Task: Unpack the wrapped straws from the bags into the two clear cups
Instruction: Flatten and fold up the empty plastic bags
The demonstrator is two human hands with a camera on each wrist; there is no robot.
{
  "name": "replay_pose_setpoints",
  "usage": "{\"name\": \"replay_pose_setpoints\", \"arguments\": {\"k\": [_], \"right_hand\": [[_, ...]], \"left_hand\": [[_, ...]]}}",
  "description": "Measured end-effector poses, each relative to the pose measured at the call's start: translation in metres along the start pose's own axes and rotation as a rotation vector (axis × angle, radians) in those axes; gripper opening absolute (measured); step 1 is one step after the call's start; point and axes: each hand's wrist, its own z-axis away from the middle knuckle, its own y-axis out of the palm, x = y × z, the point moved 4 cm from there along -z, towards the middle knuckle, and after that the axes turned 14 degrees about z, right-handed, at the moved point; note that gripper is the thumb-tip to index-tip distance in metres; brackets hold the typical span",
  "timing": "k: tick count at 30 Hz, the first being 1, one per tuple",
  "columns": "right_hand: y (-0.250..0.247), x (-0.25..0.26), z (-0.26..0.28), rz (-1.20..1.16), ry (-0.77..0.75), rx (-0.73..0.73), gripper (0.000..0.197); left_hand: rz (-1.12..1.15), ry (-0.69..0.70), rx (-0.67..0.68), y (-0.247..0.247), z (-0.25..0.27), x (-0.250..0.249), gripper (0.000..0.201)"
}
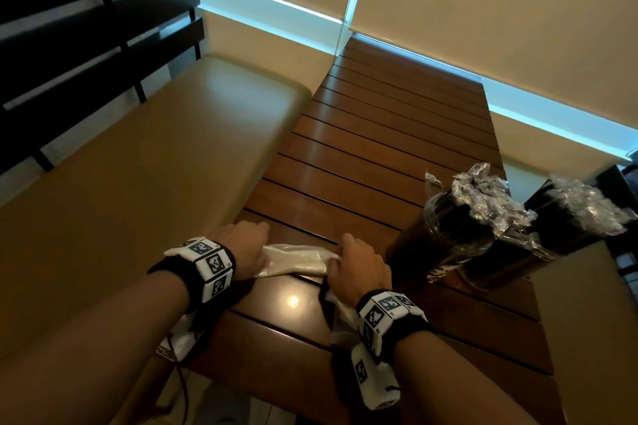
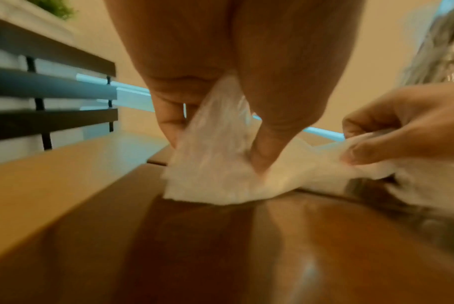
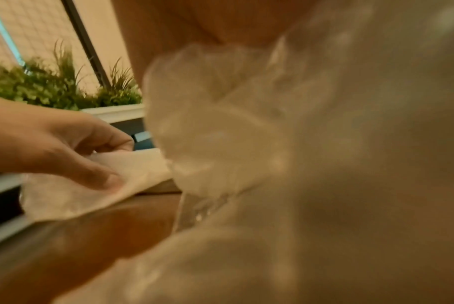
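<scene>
A whitish, flat-looking plastic bag (image 1: pixel 297 260) lies stretched across the near edge of the wooden table (image 1: pixel 362 155). My left hand (image 1: pixel 257 245) pinches the bag's left end between thumb and fingers (image 2: pixel 262 156). My right hand (image 1: pixel 345 252) grips the other end, and in the right wrist view the bunched bag (image 3: pixel 220 133) fills most of the picture. To the right stand two clear cups (image 1: pixel 445 238) (image 1: pixel 511 259), both packed with dark wrapped straws (image 1: pixel 483 197) whose crinkly clear ends stick out. I cannot tell whether any straws are in the bag.
A tan padded bench (image 1: pixel 138 166) runs along the table's left side, with a dark slatted backrest (image 1: pixel 69 45) behind it. Drawn blinds close off the far wall. A planter with green plants (image 3: pixel 51 88) shows behind my left hand (image 3: pixel 64 148).
</scene>
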Motion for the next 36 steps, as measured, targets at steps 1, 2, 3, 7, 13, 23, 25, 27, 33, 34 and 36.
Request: {"name": "replay_pose_setpoints", "arguments": {"k": [1, 2, 3, 7, 13, 23, 25, 27, 33, 34, 36], "right_hand": [[-0.003, 0.001, -0.001, -0.040, 0.032, -0.017, 0.015], [-0.007, 0.001, -0.002, -0.088, 0.064, -0.031, 0.014], [-0.011, 0.001, -0.004, -0.139, 0.086, -0.046, 0.013], [-0.029, 0.006, -0.007, -0.300, 0.061, -0.102, 0.013], [-0.051, 0.017, -0.003, -0.729, -0.097, -0.073, 0.017], [-0.054, -0.001, -0.008, -0.652, -0.112, -0.126, 0.007], [-0.056, -0.003, -0.009, -0.626, -0.083, -0.240, 0.016], [-0.061, -0.003, -0.007, -0.591, -0.061, -0.330, 0.020], [-0.066, 0.009, 0.008, -0.221, -0.270, -0.461, 0.024], [-0.066, 0.011, 0.009, -0.171, -0.297, -0.475, 0.025], [-0.066, 0.012, 0.010, -0.125, -0.320, -0.497, 0.023]], "left_hand": [[0.055, -0.003, 0.006, 0.000, 0.000, -0.003, 0.025], [0.115, 0.000, 0.002, 0.000, 0.001, -0.006, 0.027], [0.175, 0.012, -0.001, 0.001, 0.001, -0.008, 0.034], [0.312, 0.119, -0.052, -0.003, 0.007, -0.026, 0.024], [0.481, 0.204, -0.350, -0.021, 0.011, -0.041, 0.029], [0.997, 0.174, -0.150, -0.034, 0.012, -0.053, 0.026], [1.112, 0.114, -0.023, -0.031, 0.013, -0.056, 0.027], [1.118, 0.068, 0.112, -0.027, 0.014, -0.057, 0.022], [0.898, -0.006, 0.000, -0.030, 0.010, -0.052, 0.020], [1.035, -0.052, -0.030, -0.033, 0.009, -0.053, 0.022], [1.367, -0.109, -0.028, -0.039, 0.011, -0.062, 0.027]]}}
